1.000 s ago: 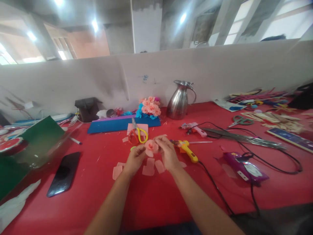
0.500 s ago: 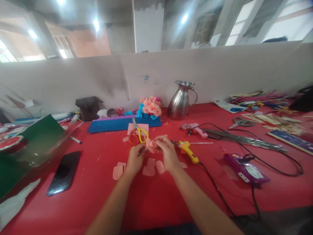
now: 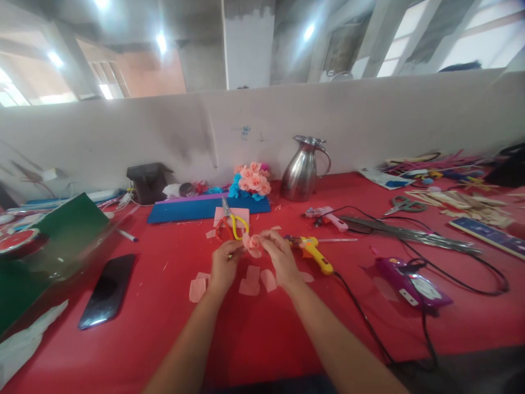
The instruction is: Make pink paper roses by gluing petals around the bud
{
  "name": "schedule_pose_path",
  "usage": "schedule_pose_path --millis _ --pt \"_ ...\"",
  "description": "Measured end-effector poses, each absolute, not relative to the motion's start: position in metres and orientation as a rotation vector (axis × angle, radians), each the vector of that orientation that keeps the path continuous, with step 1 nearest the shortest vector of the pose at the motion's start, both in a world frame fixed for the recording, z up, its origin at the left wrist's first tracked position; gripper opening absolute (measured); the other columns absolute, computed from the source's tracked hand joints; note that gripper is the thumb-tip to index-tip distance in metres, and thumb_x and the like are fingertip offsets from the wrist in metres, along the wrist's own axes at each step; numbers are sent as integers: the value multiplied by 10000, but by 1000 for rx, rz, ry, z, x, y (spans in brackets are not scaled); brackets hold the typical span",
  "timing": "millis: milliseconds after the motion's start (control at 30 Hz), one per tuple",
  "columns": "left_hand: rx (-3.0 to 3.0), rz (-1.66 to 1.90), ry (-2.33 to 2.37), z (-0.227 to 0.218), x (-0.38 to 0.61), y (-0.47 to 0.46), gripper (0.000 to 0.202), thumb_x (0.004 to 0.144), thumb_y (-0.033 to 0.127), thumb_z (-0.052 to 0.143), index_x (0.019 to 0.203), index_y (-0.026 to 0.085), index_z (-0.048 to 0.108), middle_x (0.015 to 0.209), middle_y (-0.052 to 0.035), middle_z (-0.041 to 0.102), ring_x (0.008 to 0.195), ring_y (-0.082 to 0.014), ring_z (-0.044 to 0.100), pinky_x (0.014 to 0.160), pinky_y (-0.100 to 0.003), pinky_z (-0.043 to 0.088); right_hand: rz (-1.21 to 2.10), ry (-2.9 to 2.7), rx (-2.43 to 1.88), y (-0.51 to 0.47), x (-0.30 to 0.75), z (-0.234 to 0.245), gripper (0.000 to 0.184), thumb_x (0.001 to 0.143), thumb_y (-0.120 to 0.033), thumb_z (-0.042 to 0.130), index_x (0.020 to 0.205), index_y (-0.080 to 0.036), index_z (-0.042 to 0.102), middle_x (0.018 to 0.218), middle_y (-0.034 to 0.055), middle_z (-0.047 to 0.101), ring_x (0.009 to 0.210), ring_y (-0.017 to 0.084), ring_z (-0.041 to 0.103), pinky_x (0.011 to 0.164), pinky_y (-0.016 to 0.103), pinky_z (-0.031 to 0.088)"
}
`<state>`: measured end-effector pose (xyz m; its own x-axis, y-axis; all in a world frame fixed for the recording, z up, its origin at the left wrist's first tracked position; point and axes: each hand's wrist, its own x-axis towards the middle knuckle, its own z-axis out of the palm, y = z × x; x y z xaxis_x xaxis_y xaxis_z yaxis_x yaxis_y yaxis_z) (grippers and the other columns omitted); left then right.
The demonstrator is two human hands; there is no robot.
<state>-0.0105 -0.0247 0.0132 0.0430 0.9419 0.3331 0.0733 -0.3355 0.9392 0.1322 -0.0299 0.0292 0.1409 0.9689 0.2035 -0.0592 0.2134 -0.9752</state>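
A small pink paper flower [image 3: 252, 244] is held up between my two hands over the red table. My left hand [image 3: 225, 265] pinches it from the left, low down. From the right, the fingers of my right hand [image 3: 280, 255] are closed on its petals. Just beyond lie scissors [image 3: 238, 223] with yellow and red handles, on a pink paper piece. Cut pink paper petals [image 3: 251, 281] are scattered beneath my hands. A yellow glue gun [image 3: 315, 254] rests right of my right hand, its cord trailing toward the table's front edge.
A steel jug [image 3: 301, 169] stands at the back beside a bunch of pink and blue paper flowers [image 3: 252, 180]. At left lies a black phone [image 3: 107, 290]. To the right are a pink glue gun [image 3: 328, 216], metal wires [image 3: 410, 234] and a purple power box [image 3: 414, 284] with cords.
The flower has turned and tipped slightly leftward between my fingers. My left hand has shifted a little to the left; the right hand stays nearly in place.
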Motion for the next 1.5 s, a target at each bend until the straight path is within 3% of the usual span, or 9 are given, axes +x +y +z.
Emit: schedule_pose_path --millis 333,733,900,1300,1500 --pt "1072 1313 976 15 -8 -29 233 671 264 687 881 162 700 836 -40 680 751 -136 587 767 -274 446 975 -1181 -1049 -31 130 28 143 734 -328 577 656 -209 563 669 -9 549 700 159 504 678 282 390" --pt "802 1291 684 17 -8 -28 167 656 206 713 805 161 653 760 -10 632 676 -82 569 697 -204 437 1058 -1196 -1020 -34 126 31 160 727 -321 597 640 -201 537 639 -28 540 646 139 492 650 271 374" --pt "744 1208 668 15 -11 -27 141 661 157 698 793 157 646 768 -10 626 677 -83 574 719 -219 443 1009 -1159 -1021 -33 126 31 132 710 -309 637 749 -216 552 765 -15 562 742 149 518 690 271 389" --pt "787 1268 675 19 -9 -29 214 645 155 713 846 171 640 771 7 599 684 -71 548 709 -205 434 1142 -1154 -987 -34 124 32 162 680 -314 668 676 -200 554 684 -29 552 664 128 501 661 260 395" --pt "756 1291 619 16 -13 -25 190 663 167 706 842 170 643 725 15 591 609 -53 521 617 -179 414 1174 -1125 -976 -36 122 36 141 667 -311 665 668 -204 573 682 -20 575 693 145 530 704 286 423"
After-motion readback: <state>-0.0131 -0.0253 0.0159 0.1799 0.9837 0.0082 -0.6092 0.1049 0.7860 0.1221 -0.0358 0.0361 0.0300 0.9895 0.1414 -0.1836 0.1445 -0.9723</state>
